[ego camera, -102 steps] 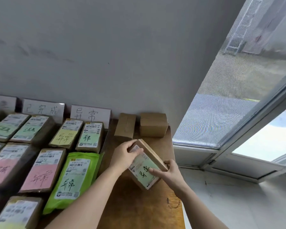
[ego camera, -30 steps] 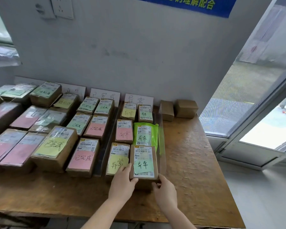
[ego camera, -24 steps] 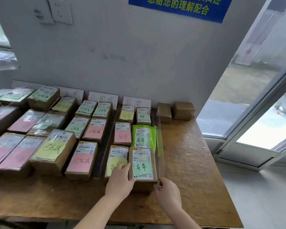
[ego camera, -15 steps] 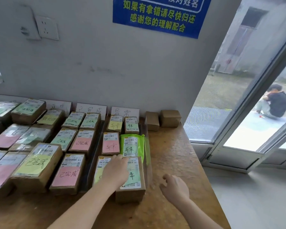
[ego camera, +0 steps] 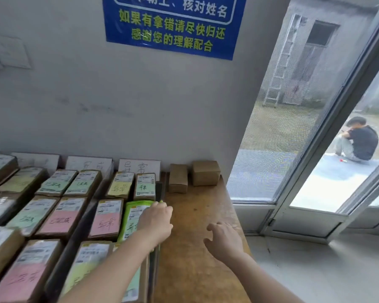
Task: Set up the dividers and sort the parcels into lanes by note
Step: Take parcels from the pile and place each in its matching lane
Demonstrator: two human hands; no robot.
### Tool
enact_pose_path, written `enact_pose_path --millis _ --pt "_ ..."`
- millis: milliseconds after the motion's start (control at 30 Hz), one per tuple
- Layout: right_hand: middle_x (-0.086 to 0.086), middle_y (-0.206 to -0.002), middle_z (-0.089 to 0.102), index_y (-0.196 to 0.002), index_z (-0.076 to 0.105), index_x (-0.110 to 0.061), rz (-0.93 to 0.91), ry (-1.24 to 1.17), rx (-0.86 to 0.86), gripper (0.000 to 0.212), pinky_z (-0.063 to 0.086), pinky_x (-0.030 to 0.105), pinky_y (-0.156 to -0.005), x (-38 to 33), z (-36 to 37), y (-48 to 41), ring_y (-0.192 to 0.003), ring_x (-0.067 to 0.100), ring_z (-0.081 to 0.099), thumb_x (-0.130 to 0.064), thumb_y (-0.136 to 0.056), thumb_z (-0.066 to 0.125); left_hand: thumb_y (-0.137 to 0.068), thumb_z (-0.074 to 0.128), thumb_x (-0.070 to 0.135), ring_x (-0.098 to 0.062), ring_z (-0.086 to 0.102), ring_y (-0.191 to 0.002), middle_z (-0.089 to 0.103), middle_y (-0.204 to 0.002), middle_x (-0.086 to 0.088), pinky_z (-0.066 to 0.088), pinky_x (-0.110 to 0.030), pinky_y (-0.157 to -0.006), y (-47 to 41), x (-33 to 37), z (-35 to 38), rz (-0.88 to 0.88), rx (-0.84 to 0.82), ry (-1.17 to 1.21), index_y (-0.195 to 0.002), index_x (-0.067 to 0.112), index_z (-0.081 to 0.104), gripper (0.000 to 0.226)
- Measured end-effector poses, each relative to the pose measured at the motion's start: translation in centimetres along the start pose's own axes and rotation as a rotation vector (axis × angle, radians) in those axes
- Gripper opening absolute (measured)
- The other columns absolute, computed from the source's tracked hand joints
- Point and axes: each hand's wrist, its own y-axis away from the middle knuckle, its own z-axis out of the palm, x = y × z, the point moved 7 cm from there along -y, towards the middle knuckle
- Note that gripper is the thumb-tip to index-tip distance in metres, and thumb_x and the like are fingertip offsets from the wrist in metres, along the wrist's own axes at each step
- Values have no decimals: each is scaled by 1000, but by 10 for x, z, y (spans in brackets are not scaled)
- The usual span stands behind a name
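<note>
Parcels (ego camera: 61,217) cover the left and middle of the wooden bench (ego camera: 197,248), lying flat in rows that run from the wall to the front edge, each with a shipping label and a coloured handwritten note (pink, green, yellow). Blue wall sign (ego camera: 173,25) hangs above the back edge, yellow-green Chinese text. Lane cards stand upright against the wall at the back edge; the rightmost card (ego camera: 139,169) heads the rightmost lane, the others are too blurred to read. Clear divider (ego camera: 161,193) runs along that lane's right side, hard to trace in full. Green poly-bag parcel (ego camera: 132,217) sits mid-lane, just left of the divider. Two plain cardboard boxes (ego camera: 192,177) sit at the back right corner, side by side, no notes visible. Left hand (ego camera: 157,219) is over the green bag's right edge, knuckles up, fingers curled down; contact likely, actual grip can't tell. Right hand (ego camera: 224,238) hovers over bare bench near the right edge, fingers loosely spread, empty.
</note>
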Motion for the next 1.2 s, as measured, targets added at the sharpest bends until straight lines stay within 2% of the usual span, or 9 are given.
enact_pose_path --millis 100,367,600,700,833,900,1000,1067,1200 --pt "2 -126 57 -130 57 -25 -25 -16 2 40 42 32 -96 23 -9 -32 -124 24 50 -37 -92 55 -93 59 31 -21 46 -120 55 -122 0 46 -36 -96 -31 18 4 -23 14 8 -123 15 56 34" --pt "1 -126 58 -125 59 -22 -43 -8 -52 37 43 32 -94 73 -16 -116 -123 24 48 -37 -91 55 -92 58 33 -23 48 -120 55 -119 0 47 -38 -94 -104 51 17 -105 0 36 -117 16 57 30" --pt "2 -129 54 -128 56 -23 -56 -19 -57 39 43 33 -94 83 -17 -184 -125 24 45 -35 -91 56 -95 56 32 -22 46 -124 55 -130 -1 41 -38 -101 -169 52 30 -147 -19 41 -130 17 54 39" --pt "3 -130 52 -123 57 -19 -61 -24 -45 37 42 34 -95 81 -17 -213 -126 25 43 -35 -90 58 -95 56 34 -22 47 -126 53 -134 -2 42 -38 -103 -194 43 40 -173 -28 35 -134 17 52 42" --pt "3 -134 50 -123 55 -17 -112 -24 -13 39 41 35 -98 74 -15 -252 -125 28 44 -31 -86 60 -94 58 38 -26 39 -136 43 -147 -6 34 -41 -111 -220 29 54 -219 -55 32 -142 19 44 54" --pt "5 -145 43 -129 52 -16 -121 -44 0 46 38 37 -103 71 -12 -270 -131 29 40 -30 -86 59 -94 58 40 -29 32 -141 36 -153 -9 30 -43 -115 -232 23 61 -233 -68 34 -147 20 38 60" --pt "3 -162 19 -147 35 -21 -124 -75 8 63 28 38 -113 65 -7 -290 -148 25 17 -34 -90 58 -93 56 47 -32 27 -144 30 -155 -12 30 -46 -115 -248 13 77 -262 -98 42 -148 21 34 65" --pt "0 -164 9 -153 23 -25 -145 -78 10 72 21 38 -117 59 -1 -302 -152 21 6 -37 -91 57 -94 50 54 -34 22 -146 24 -157 -15 26 -49 -116 -255 6 89 -290 -126 64 -150 22 29 68" --pt "0 -166 3 -156 13 -27 -171 -37 2 78 6 40 -122 52 13 -316 -152 20 -2 -45 -92 54 -96 37 59 -42 12 -147 13 -160 -19 21 -53 -117 -263 -2 104 -350 -120 70 -151 24 25 66"
